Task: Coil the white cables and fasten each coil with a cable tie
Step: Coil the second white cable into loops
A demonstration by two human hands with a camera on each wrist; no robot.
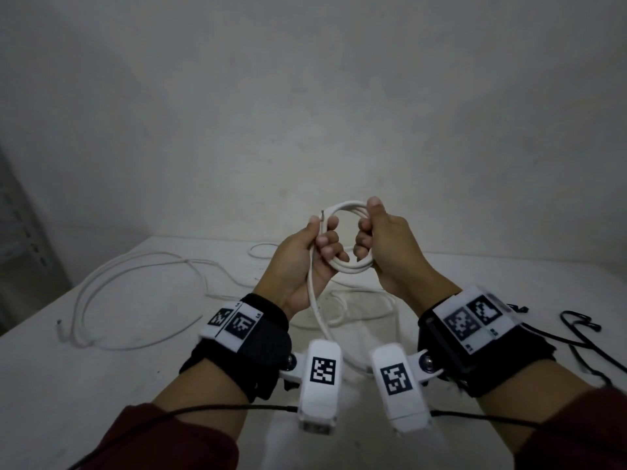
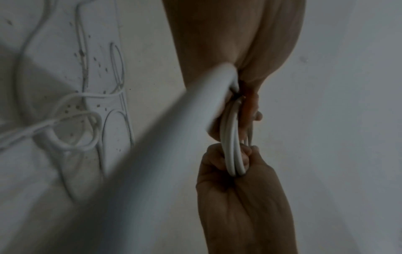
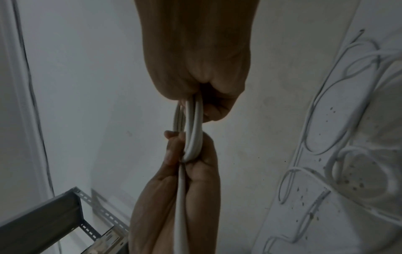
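Observation:
Both hands hold a small coil of white cable (image 1: pixel 346 212) raised above the white table (image 1: pixel 142 374). My left hand (image 1: pixel 314 247) grips the coil's left side, and the cable's free tail (image 1: pixel 319 310) runs down past its palm toward the table. My right hand (image 1: pixel 376 242) grips the coil's right side, thumb up. In the left wrist view the coil (image 2: pixel 231 147) shows edge on between the two hands. The right wrist view shows the same loops (image 3: pixel 192 130) with the tail (image 3: pixel 181 206) running down the left palm.
A long loose white cable (image 1: pixel 98 296) lies in big loops on the table's left part. More white cable (image 1: pixel 349 310) lies under the hands. Black cable ties (image 1: pixel 576 325) lie at the table's right edge. A grey metal rack (image 3: pixel 43 216) stands to the left.

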